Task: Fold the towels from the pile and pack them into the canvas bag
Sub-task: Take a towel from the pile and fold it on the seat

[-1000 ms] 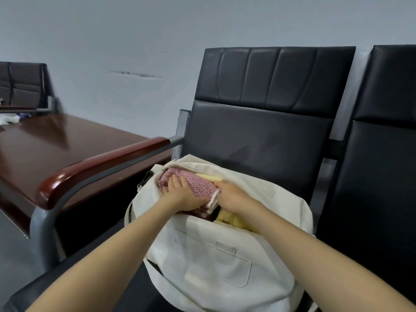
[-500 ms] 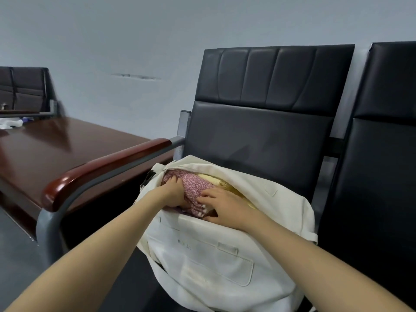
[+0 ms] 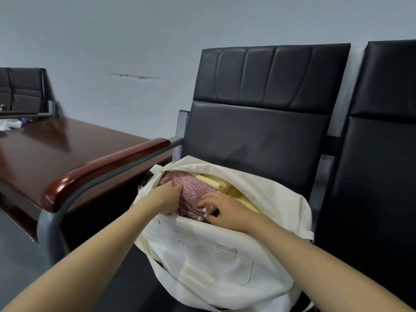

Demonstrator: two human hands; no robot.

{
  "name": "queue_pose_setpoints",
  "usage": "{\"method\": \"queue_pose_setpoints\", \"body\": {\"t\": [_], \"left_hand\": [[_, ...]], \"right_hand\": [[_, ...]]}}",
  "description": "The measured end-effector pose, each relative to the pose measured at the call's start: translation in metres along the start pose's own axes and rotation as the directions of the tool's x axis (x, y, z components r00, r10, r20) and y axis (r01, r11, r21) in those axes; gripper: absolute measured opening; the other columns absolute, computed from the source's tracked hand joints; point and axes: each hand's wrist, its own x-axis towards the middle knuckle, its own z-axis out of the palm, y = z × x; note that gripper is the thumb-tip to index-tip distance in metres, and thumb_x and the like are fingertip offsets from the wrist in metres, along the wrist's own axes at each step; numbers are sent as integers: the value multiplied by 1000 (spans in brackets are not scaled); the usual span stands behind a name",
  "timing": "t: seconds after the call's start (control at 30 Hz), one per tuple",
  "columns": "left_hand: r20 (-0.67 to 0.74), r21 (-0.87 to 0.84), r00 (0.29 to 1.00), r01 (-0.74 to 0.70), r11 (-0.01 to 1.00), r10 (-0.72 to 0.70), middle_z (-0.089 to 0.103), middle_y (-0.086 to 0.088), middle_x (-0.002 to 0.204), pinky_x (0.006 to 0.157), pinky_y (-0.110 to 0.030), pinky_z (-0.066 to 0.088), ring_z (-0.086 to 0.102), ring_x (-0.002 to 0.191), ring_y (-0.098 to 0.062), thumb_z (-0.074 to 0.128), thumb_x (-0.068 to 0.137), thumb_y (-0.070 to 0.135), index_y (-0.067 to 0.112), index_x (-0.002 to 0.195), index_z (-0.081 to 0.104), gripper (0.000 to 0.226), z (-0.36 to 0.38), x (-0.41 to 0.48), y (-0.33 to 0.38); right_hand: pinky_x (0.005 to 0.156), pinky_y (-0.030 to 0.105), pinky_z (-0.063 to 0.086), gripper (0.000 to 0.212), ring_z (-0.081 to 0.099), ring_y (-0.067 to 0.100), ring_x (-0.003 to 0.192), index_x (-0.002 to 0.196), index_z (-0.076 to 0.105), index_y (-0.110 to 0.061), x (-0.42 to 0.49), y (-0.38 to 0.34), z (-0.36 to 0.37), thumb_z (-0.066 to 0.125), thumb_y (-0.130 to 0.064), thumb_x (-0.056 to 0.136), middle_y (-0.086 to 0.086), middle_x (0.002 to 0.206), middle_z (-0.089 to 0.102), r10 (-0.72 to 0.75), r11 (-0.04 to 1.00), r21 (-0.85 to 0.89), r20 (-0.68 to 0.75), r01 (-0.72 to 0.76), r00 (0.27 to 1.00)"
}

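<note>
Head view: tucking pink towel (image 3: 193, 191) into bag (image 3: 202, 262) beside yellow towels (image 3: 216, 182), with left hand (image 3: 165, 198) curled round its left end and right hand (image 3: 227, 210) spread-fingered, likely pressing it to fit.

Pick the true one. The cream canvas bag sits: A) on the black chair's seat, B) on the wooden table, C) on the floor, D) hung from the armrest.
A: the cream canvas bag rests on the seat of the black chair, with the left hand and right hand on the pink patterned towel inside.

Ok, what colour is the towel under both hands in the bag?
The towel is pink with a fine pale speckle; head view.
</note>
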Motion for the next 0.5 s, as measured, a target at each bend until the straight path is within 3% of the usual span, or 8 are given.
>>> {"method": "queue_pose_setpoints", "body": {"t": [0.07, 0.13, 0.2, 0.23, 0.3, 0.37, 0.5], "left_hand": [[-124, -58, 992, -21, 998, 14, 46, -18, 139, 102, -37, 41, 47, 125, -31, 50, 92, 17, 9, 141, 42, 50, -8, 1, -2], [-288, -104, 957, -19, 994, -12, 58, -14, 127, 95, -36, 45, 54, 116, -29, 46, 90, 8, 9, 125, 60, 37, -18, 3, -4], [-397, -114, 918, -66, 991, 16, 56, -11, 127, 97, -36, 42, 51, 118, -28, 45, 89, 1, 12, 124, 62, 40, -25, 7, -7], [-402, -105, 912, -133, 986, 80, 53, -9, 130, 99, -35, 40, 49, 120, -28, 44, 89, -2, 13, 126, 61, 43, -25, 11, -10], [-362, -111, 905, -282, 953, 225, 49, -6, 136, 104, -31, 35, 47, 125, -25, 45, 92, -1, 13, 129, 58, 41, -23, 19, -13], [-332, -119, 898, -343, 932, 288, 47, -5, 141, 108, -30, 30, 44, 129, -23, 45, 98, 10, 11, 132, 52, 35, -21, 25, -16], [-253, 36, 918, -306, 951, 305, 36, -10, 152, 115, -32, 19, 31, 140, -21, 32, 102, 21, 8, 143, 36, 43, -18, 32, -16]], "right_hand": [[95, 33, 46, 19, 54, 15, 106, 108, 66, -16, 3, -10, -7, 58, -16, 90, 0, 121, 55, 211, 959, 227, -170, -170, 963], [77, 29, 49, 12, 54, 14, 89, 104, 55, -14, 12, -12, -9, 53, -20, 94, 2, 110, 54, 488, 847, 376, -267, -376, 831], [64, 29, 53, 19, 58, 15, 74, 109, 49, -7, 21, -14, -8, 50, -20, 95, 5, 91, 59, 701, 637, 539, -107, -551, 705], [69, 32, 58, 22, 62, 17, 72, 109, 53, -2, 26, -12, -5, 51, -18, 94, 7, 83, 64, 743, 520, 621, 11, -586, 670], [87, 38, 56, 15, 65, 22, 77, 92, 60, -2, 29, -11, -3, 53, -16, 95, 11, 82, 68, 750, 337, 732, 171, -592, 639], [82, 36, 54, 12, 60, 24, 85, 85, 57, -11, 29, -11, -5, 60, -18, 93, 12, 92, 64, 751, 228, 788, 232, -572, 618], [70, 29, 48, 19, 58, 20, 79, 99, 59, -10, 32, -11, -4, 70, -20, 87, 8, 91, 62, 714, 90, 829, 333, -553, 616]]}}
